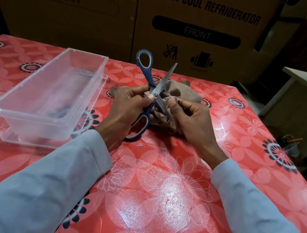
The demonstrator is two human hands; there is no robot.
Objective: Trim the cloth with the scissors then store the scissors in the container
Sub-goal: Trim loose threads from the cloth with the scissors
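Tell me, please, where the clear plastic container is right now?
In the head view the clear plastic container stands on the red floral tablecloth, left of the left hand holding the scissors.

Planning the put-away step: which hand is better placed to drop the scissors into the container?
Left hand: it already grips the scissors, and the container sits on its side.

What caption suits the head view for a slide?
Left hand holds open scissors at the cloth gripped by right hand, beside container.
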